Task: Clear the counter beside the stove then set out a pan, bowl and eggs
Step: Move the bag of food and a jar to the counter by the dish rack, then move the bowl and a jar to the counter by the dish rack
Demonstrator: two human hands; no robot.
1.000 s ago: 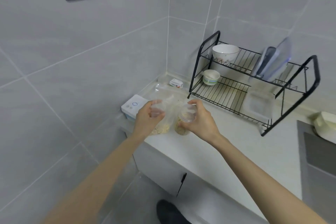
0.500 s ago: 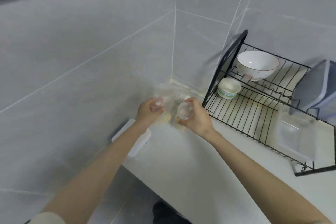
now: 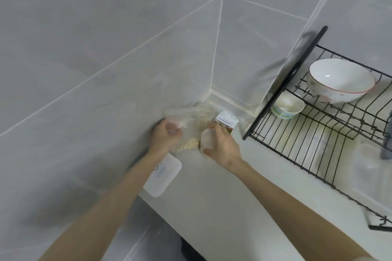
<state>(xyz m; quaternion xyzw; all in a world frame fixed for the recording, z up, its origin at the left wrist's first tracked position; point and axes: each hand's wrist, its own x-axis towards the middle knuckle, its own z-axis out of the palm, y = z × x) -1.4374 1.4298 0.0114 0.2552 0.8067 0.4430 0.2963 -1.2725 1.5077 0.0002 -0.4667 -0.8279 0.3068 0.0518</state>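
Now, in the head view, the two held things have been carried deeper toward the corner of the worktop (image 3: 222, 207), near the centre of the frame. The left hand (image 3: 164, 136) is closed round the top of a clear plastic bag (image 3: 191, 118) with pale crumbs at its bottom. The right hand (image 3: 222, 146) is curled round a clear plastic cup (image 3: 206, 141), held just beside the bag. A small printed carton (image 3: 227, 122), hidden half a second ago, is now seen close behind the right hand's fingers. The flat white device (image 3: 163, 176) is left nearer the lower edge, beneath the left forearm. The clearing step is judged to be under way, with clutter being gathered into the corner.

At the right of the frame, a black wire dish rack (image 3: 257, 121) is stood on the worktop. A large white bowl (image 3: 339, 79) is lodged on its upper tier and a small bowl (image 3: 287, 106) on the lower. No pan, eggs or stove are shown. The corner is crowded by the carton and the rack's end frame, so little room is left there.
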